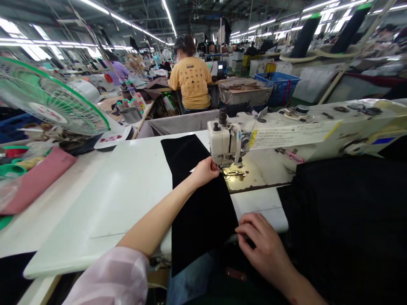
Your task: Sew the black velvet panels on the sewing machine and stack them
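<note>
A long black fabric piece (200, 212) lies across the white sewing table and hangs over its front edge. My left hand (206, 170) is closed at the fabric's right edge, close beside the needle area of the sewing machine (224, 142). What its fingertips pinch is partly hidden. Lower down, my right hand (259, 239) pinches the same fabric's right edge near its lower corner, thumb and forefinger together. The lit metal needle plate (235, 173) shows just right of my left hand.
A dark fabric pile (346, 224) covers the right side. A green-rimmed fan (54, 99) stands at the left, near a pink cloth roll (41, 180). Ahead, a person in a yellow shirt (190, 80) sits with their back to me. Thread cones (305, 36) stand behind the machine.
</note>
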Demonstrator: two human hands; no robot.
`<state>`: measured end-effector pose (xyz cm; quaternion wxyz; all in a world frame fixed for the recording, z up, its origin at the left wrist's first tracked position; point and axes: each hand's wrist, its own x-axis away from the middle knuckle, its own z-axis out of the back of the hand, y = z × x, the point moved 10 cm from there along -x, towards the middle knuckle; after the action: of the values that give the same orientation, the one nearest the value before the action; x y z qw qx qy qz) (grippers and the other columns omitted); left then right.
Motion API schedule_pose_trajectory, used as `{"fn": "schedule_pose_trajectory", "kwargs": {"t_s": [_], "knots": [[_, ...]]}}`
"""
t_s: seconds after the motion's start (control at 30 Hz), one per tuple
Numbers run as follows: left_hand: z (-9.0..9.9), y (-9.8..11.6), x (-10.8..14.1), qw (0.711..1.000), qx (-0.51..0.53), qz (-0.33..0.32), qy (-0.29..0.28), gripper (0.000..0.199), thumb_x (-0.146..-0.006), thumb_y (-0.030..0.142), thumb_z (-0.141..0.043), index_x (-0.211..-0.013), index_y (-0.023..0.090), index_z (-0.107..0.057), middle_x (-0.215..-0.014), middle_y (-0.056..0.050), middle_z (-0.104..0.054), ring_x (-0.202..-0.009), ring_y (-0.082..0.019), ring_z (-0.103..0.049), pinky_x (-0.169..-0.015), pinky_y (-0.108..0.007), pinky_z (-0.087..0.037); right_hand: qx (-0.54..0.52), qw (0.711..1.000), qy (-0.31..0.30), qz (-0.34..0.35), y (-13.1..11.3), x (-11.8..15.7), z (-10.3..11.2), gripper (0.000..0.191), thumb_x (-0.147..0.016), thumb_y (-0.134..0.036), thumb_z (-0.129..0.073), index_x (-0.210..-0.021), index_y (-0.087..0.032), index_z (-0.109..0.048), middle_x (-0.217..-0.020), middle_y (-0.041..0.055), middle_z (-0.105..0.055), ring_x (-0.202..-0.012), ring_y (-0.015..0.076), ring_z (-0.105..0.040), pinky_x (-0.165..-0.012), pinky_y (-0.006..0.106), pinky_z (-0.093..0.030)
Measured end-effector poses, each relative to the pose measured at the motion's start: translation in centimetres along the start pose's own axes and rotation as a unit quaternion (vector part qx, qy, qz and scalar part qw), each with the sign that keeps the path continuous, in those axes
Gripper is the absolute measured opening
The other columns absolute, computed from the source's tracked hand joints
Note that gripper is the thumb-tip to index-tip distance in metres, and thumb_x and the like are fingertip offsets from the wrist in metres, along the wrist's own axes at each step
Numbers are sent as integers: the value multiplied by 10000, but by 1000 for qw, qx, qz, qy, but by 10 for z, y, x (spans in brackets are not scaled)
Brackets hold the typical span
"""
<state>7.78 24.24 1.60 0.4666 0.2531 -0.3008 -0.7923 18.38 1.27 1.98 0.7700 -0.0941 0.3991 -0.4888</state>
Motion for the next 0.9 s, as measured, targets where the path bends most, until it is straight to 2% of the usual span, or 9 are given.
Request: {"fn": "schedule_pose_trajectory", "kwargs": {"t_s": [0.2,0.37,0.53,0.67,0.73,0.8,0.83,0.87,0.9], "knots": [[-1,4,-4,999,-37,1,10,191,-653,47,-616,-682,206,-516,-597,38,-531,-579,-130,-502,-593,-257,-374,10,999,-11,37,-6,0,-3,271,-851,-16,-504,-979,-215,-635,-972,59,-697,-941,230,-661,-846,421,-562],[1,10,-5,998,-55,0,5,189,-667,39,-612,-687,208,-530,-559,45,-504,-556,-135,-495,-573,-257,-358,9,1000,-5,30,-6,-1,-2,257,-855,-18,-501,-967,-211,-628,-946,57,-694,-906,221,-669,-811,401,-569],[0,10,-8,998,-61,-7,-5,183,-700,47,-643,-722,195,-539,-603,38,-553,-570,-130,-527,-569,-239,-389,15,999,-6,43,-8,-2,-3,262,-869,-15,-498,-993,-208,-625,-963,61,-698,-928,224,-665,-824,410,-571],[8,10,-4,996,-84,-1,24,176,-733,71,-665,-821,184,-563,-708,-1,-622,-671,-170,-605,-634,-260,-458,29,998,-16,61,-12,-2,-3,273,-867,-13,-496,-1005,-200,-639,-972,69,-710,-923,225,-663,-818,413,-574],[15,17,12,992,-106,4,66,213,-756,95,-678,-926,171,-575,-878,-61,-664,-876,-237,-643,-765,-323,-498,39,996,-25,71,-14,-1,-3,283,-867,-14,-499,-1023,-198,-648,-998,74,-718,-937,230,-662,-833,420,-575],[18,34,44,982,-152,-13,110,267,-791,138,-689,-1032,163,-577,-1077,-117,-653,-1092,-304,-597,-905,-417,-489,46,995,-36,75,-15,0,-3,301,-867,-17,-504,-1060,-195,-653,-1036,79,-723,-967,238,-660,-864,436,-572],[14,46,65,977,-175,-40,112,268,-814,164,-689,-1060,168,-581,-1138,-125,-640,-1143,-317,-573,-940,-448,-481,46,995,-40,78,-16,0,-2,313,-865,-17,-505,-1078,-192,-653,-1054,82,-723,-980,243,-658,-876,443,-569],[4,60,87,973,-198,-79,92,220,-850,183,-667,-1058,178,-594,-1139,-118,-644,-1125,-310,-581,-938,-455,-491,46,995,-45,79,-17,1,-1,322,-861,-17,-506,-1091,-189,-653,-1066,86,-722,-991,248,-654,-882,448,-568],[-14,74,110,970,-198,-137,35,124,-893,187,-622,-1016,193,-614,-1078,-97,-662,-1050,-279,-609,-898,-426,-517,43,995,-50,78,-17,1,-1,328,-857,-15,-507,-1095,-185,-654,-1073,90,-720,-997,251,-650,-887,451,-566]]}}
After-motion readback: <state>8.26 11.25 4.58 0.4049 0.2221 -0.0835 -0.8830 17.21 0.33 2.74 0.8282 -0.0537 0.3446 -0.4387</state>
